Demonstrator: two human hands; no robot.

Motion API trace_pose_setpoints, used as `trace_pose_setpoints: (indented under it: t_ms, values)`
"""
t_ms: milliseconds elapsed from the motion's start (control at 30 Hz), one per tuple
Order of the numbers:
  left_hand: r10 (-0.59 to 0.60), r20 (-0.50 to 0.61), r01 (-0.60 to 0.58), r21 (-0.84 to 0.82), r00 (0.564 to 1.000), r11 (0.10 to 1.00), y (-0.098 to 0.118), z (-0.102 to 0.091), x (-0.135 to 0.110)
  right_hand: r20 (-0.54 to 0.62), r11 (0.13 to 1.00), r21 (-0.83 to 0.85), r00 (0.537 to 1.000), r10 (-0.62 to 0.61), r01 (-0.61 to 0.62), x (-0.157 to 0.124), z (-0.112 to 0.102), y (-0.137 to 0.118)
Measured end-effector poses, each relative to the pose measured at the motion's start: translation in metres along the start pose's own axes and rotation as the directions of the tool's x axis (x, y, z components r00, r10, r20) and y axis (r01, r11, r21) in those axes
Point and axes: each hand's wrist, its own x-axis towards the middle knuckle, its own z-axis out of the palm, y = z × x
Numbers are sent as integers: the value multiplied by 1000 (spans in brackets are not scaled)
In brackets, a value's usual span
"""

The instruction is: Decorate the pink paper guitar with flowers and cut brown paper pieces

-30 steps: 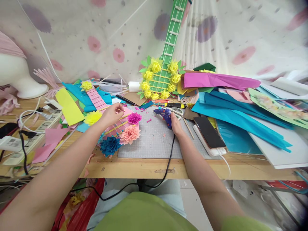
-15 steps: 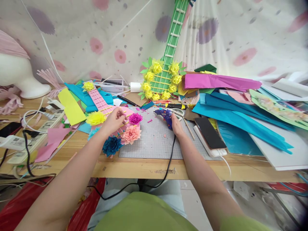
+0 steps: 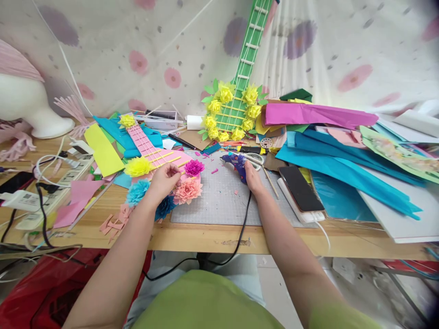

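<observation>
A pink paper guitar (image 3: pixel 147 147) with yellow sticks for strings lies on the table left of centre, ringed by paper flowers: yellow (image 3: pixel 137 166), magenta (image 3: pixel 194 167), peach (image 3: pixel 187 190) and blue. My left hand (image 3: pixel 165 180) rests on its body, fingers curled in a pinch at a yellow stick (image 3: pixel 179 172). On the grey cutting mat (image 3: pixel 222 201), my right hand (image 3: pixel 252 177) is closed round the handle of a blue glue gun (image 3: pixel 236 161), whose black cord runs off the table's front edge.
A green paper guitar with yellow flowers (image 3: pixel 236 107) leans on the back curtain. Stacked coloured paper (image 3: pixel 343 151) and a black phone (image 3: pixel 299 188) lie to the right. A power strip with cables (image 3: pixel 41 196) sits on the left. Scissors (image 3: pixel 255 158) lie behind the glue gun.
My left hand has slid toward me along the pink guitar, from its upper strings to the body between the flowers. The right hand has stayed on the glue gun.
</observation>
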Motion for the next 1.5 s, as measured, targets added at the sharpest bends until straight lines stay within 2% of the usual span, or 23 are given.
trace_pose_setpoints:
  t_ms: [200, 400, 500, 567, 633, 700, 767, 833, 900, 1033, 1167, 1333, 1500]
  values:
    - [1, -13, 0, 56, 1000, 998, -1, -3, 1, 18, 999, -43, 1000, -12, 12, 1, 2, 1]
    - [28, -76, -20, 109, 997, 994, -11, -2, 8, -14, 972, -225, 998, 58, -60, 5, 10, 5]
    - [38, -146, -21, 115, 989, 993, -14, -2, 10, -62, 975, -198, 994, 92, -102, 6, 11, -1]
    - [38, -189, -14, 124, 981, 992, -14, -3, 11, -83, 989, -101, 992, 99, -107, 4, 9, -14]
    - [29, -203, -3, 128, 979, 992, -14, -3, 11, -29, 995, 50, 996, 88, -87, 0, 8, -35]
    - [15, -204, 7, 103, 979, 995, -13, -2, 11, 138, 983, 179, 990, 25, -50, -6, 9, -61]
    - [-6, -201, 18, 58, 980, 998, -12, -1, 11, 308, 984, 174, 951, -14, -42, -11, 14, -84]
    - [-27, -200, 30, 15, 979, 999, -10, 0, 11, 388, 992, 128, 921, -32, -20, -14, 22, -99]
    - [-41, -206, 41, -4, 978, 999, -10, 0, 11, 404, 996, 83, 914, -27, -8, -15, 30, -104]
    - [-48, -229, 48, -8, 972, 999, -16, -1, 14, 382, 1000, 14, 924, -7, 2, -13, 40, -99]
    - [-38, -255, 43, 16, 966, 999, -21, -2, 17, 372, 999, -13, 928, -22, 29, -14, 42, -98]
    - [-60, -240, 64, 8, 969, 998, -17, -1, 15, 371, 996, -63, 928, -31, 59, -13, 42, -101]
    - [-27, -250, 44, 60, 968, 997, -16, -1, 14, 379, 995, -68, 924, -43, 75, -11, 42, -99]
